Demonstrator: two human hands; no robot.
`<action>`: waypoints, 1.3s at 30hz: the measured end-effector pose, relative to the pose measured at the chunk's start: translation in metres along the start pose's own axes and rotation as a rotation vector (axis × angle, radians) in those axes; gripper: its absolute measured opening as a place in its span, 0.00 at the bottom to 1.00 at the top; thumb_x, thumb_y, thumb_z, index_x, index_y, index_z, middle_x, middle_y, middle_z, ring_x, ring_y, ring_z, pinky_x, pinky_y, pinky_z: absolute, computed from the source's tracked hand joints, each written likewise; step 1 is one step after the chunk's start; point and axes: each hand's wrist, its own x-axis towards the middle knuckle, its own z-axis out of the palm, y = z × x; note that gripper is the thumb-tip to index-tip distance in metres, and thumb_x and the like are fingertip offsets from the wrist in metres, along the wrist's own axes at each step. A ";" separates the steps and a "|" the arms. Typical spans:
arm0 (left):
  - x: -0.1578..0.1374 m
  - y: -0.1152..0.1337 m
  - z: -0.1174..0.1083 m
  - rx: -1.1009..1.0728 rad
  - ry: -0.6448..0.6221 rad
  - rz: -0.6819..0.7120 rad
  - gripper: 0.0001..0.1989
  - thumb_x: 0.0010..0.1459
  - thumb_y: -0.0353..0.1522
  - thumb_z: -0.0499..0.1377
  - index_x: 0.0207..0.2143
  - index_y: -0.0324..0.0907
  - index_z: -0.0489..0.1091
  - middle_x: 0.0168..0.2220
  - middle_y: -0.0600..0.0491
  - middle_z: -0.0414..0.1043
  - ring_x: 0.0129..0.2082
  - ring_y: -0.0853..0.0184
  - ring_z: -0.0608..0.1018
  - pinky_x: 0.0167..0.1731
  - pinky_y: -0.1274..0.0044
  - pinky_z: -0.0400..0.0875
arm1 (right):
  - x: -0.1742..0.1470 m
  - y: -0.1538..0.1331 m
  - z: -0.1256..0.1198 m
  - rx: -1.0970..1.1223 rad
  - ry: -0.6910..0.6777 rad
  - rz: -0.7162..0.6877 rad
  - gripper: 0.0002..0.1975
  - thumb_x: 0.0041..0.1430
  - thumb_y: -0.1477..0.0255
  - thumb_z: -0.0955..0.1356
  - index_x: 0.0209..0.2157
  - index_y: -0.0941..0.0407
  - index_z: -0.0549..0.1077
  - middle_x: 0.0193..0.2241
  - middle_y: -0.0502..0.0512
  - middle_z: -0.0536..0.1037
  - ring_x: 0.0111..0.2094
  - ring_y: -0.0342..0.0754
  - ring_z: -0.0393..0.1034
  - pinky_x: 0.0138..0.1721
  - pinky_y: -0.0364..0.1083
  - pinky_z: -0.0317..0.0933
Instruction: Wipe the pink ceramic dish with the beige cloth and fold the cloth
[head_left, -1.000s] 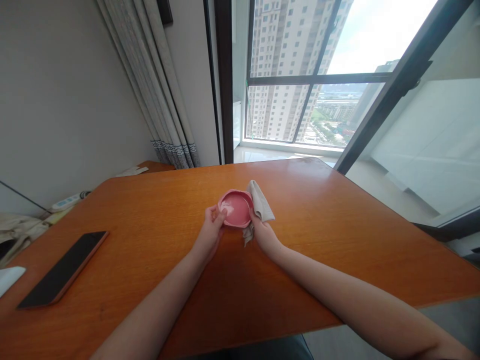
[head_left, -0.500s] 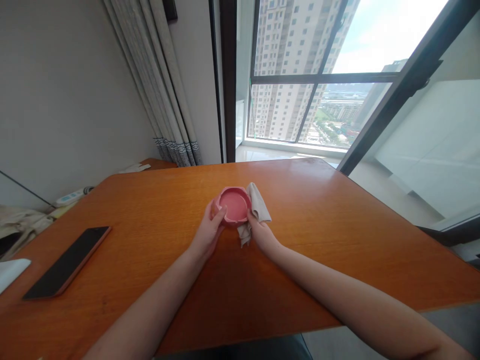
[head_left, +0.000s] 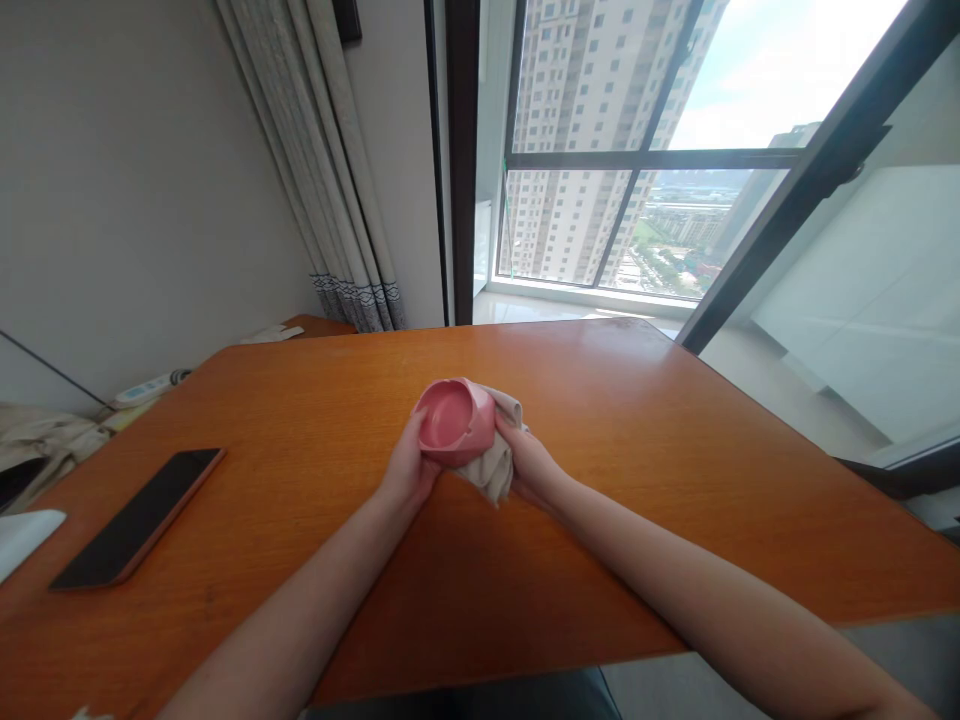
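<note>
A pink ashtray point(head_left: 448, 420), a round dish with a faceted, notched rim, is held above the table, tilted to the left so its outer right side shows. My left hand point(head_left: 409, 455) grips its left side, thumb at the rim and fingers partly hidden beneath. A beige cloth point(head_left: 491, 470) lies bunched against the right side and underside of the ashtray. My right hand point(head_left: 529, 458) is closed on that cloth and presses it to the ashtray's wall; some of its fingertips are hidden.
The wooden table point(head_left: 315, 400) spreads under both arms. A dark phone point(head_left: 142, 520) lies at the left, near a white object point(head_left: 26, 540) at the edge. Behind are a power strip point(head_left: 142, 390), a curtain point(head_left: 322, 180) and a window point(head_left: 637, 160).
The ashtray has turned from facing up toward me to leaning left, showing its right wall. The cloth has shifted from beside it to around its lower right side.
</note>
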 end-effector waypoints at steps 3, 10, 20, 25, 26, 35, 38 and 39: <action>0.001 -0.002 -0.002 0.021 0.007 0.184 0.14 0.52 0.34 0.59 0.42 0.41 0.69 0.42 0.52 0.72 0.41 0.67 0.74 0.39 0.78 0.71 | -0.006 0.005 0.007 0.094 -0.079 0.081 0.24 0.47 0.58 0.71 0.44 0.55 0.71 0.39 0.57 0.80 0.45 0.54 0.73 0.44 0.49 0.69; 0.000 0.000 -0.006 0.304 -0.031 -0.018 0.19 0.48 0.38 0.63 0.41 0.42 0.64 0.37 0.53 0.68 0.32 0.70 0.72 0.26 0.79 0.70 | 0.008 -0.008 -0.005 0.069 0.067 0.053 0.19 0.50 0.61 0.70 0.43 0.55 0.72 0.39 0.54 0.80 0.43 0.50 0.74 0.43 0.47 0.70; 0.001 0.000 -0.004 0.149 -0.066 0.184 0.18 0.49 0.32 0.59 0.44 0.46 0.64 0.42 0.55 0.68 0.38 0.69 0.73 0.34 0.79 0.72 | -0.004 -0.002 0.006 0.159 -0.066 0.065 0.22 0.48 0.62 0.72 0.45 0.53 0.71 0.44 0.53 0.78 0.48 0.50 0.72 0.46 0.46 0.69; -0.003 0.002 -0.004 0.300 -0.062 -0.028 0.18 0.48 0.34 0.62 0.42 0.43 0.64 0.40 0.52 0.67 0.34 0.69 0.72 0.28 0.77 0.72 | 0.006 -0.009 -0.004 0.127 0.028 0.060 0.20 0.49 0.61 0.71 0.43 0.54 0.72 0.43 0.54 0.78 0.46 0.50 0.72 0.46 0.47 0.69; -0.003 0.002 -0.003 0.321 -0.081 -0.059 0.19 0.48 0.34 0.61 0.44 0.44 0.64 0.42 0.51 0.67 0.35 0.68 0.72 0.28 0.77 0.72 | 0.008 -0.009 -0.007 0.135 0.020 0.062 0.20 0.49 0.61 0.71 0.43 0.54 0.72 0.43 0.55 0.78 0.46 0.51 0.72 0.46 0.47 0.68; 0.003 0.001 -0.003 0.154 -0.126 0.217 0.20 0.50 0.30 0.59 0.47 0.48 0.64 0.48 0.54 0.68 0.45 0.67 0.72 0.40 0.79 0.71 | -0.003 0.011 0.005 0.240 -0.085 0.091 0.22 0.50 0.63 0.71 0.47 0.54 0.69 0.45 0.55 0.77 0.49 0.51 0.71 0.48 0.49 0.67; 0.002 0.003 -0.005 0.216 -0.103 0.130 0.19 0.49 0.34 0.63 0.43 0.45 0.63 0.41 0.54 0.69 0.37 0.69 0.73 0.35 0.78 0.71 | 0.002 0.006 0.000 0.242 -0.007 0.075 0.20 0.50 0.64 0.71 0.46 0.54 0.69 0.44 0.55 0.78 0.48 0.51 0.72 0.47 0.49 0.68; 0.002 0.004 -0.006 0.253 -0.075 0.067 0.19 0.48 0.36 0.63 0.42 0.44 0.63 0.39 0.53 0.69 0.35 0.69 0.73 0.32 0.78 0.71 | 0.005 0.003 -0.003 0.232 0.019 0.086 0.20 0.50 0.64 0.71 0.45 0.54 0.70 0.43 0.55 0.78 0.46 0.50 0.73 0.47 0.48 0.68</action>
